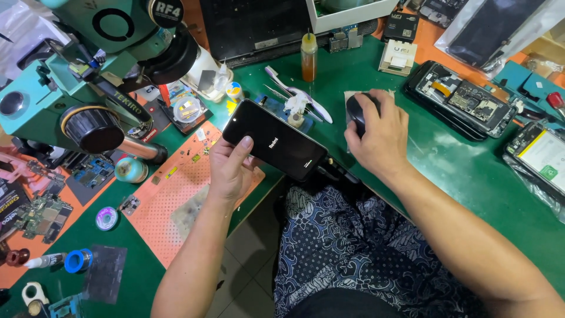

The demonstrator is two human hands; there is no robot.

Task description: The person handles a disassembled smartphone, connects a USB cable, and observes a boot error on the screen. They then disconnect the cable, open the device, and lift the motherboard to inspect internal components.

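The left hand (229,171) holds a black phone (275,140) by its near end, fingers curled under it and the thumb pressed on the dark screen; the phone hangs tilted over the edge of the green tabletop (447,171), above an orange mat (170,200). The right hand (379,141) lies palm down on the tabletop with its grip curled over a black mouse (356,112), which sits just right of the phone. A green microscope (88,65) stands at the far left. An amber bottle (308,58) stands behind the phone, and an opened phone (462,97) lies well to the right. A patterned blue cloth (353,247) covers the lap below.
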